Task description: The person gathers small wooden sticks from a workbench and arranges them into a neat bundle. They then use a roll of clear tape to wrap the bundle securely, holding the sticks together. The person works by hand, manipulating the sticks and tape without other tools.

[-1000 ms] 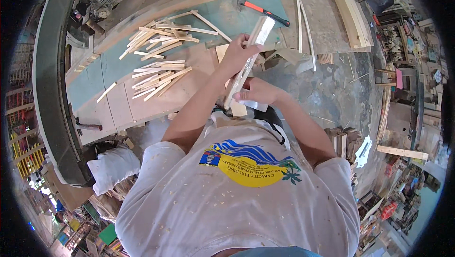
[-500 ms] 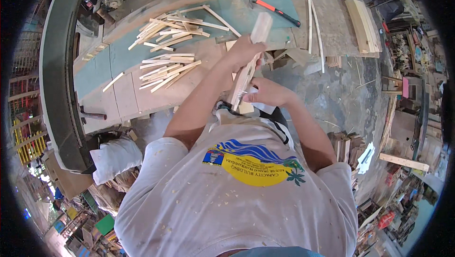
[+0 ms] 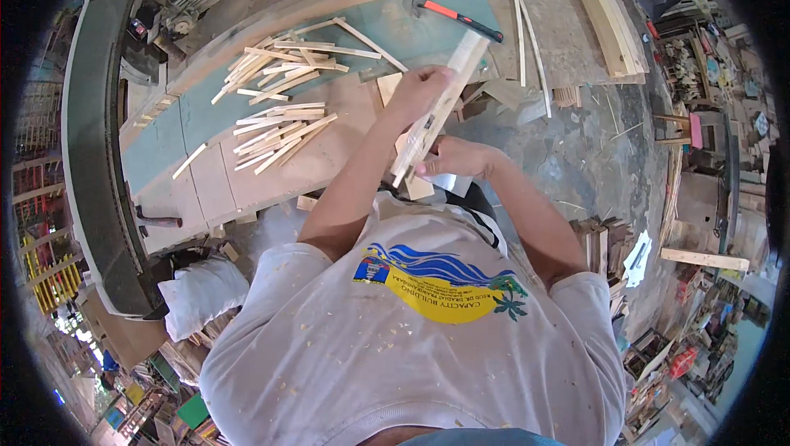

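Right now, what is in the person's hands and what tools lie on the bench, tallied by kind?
Wooden strip held in left hand and right hand: 1
Hammer with orange and black handle: 1
Total: 2

Bright, even daylight; soft shadows only. Centre sharp. Strong fisheye bending: long pale wooden bench [image 3: 271, 158] curves toward the rim, black vignette at corners. Pale wooden strip [image 3: 440, 104] slightly overexposed. Edge clutter smeared, small, indistinct.
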`<state>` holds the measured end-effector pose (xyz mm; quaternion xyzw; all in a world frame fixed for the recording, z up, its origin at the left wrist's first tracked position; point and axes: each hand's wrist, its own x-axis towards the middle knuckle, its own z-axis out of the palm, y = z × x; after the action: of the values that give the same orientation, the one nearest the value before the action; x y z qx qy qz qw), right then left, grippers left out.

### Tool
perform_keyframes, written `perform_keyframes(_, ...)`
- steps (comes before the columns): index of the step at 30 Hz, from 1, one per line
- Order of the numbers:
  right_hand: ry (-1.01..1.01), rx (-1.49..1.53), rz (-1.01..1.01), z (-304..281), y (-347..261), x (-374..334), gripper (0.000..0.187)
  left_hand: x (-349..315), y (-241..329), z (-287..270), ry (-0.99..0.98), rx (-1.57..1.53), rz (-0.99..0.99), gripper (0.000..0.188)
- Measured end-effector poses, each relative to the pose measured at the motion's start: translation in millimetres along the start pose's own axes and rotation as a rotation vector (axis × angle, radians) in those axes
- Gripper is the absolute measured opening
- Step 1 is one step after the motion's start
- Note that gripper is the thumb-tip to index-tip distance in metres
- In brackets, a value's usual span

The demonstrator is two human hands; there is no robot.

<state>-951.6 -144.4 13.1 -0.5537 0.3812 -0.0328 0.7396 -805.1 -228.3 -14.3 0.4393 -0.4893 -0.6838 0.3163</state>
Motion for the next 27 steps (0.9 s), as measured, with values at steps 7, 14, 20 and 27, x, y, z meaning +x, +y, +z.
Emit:
perform_keyframes(7,0.089,-0.248,0.096,-8,-14,19,0.065,-35,46,29,0.302,0.816,0.157,0.07)
perform_keyframes(14,0.164,-0.366,-0.09,1,-24,-12,0.066,-23,31,-21,-0.028,-0.06,-0.161,0.051)
perform_keyframes(20,-0.057,-0.34,-0.003,-5,-6,-5,0.072,-35,22,3,-0.577,-0.912,-0.148,0.044)
perform_keyframes(27,0.091,-0.203,-0.06,-2,14,10,0.074,-22,11,6,-0.217,-0.356,-0.06,0.041)
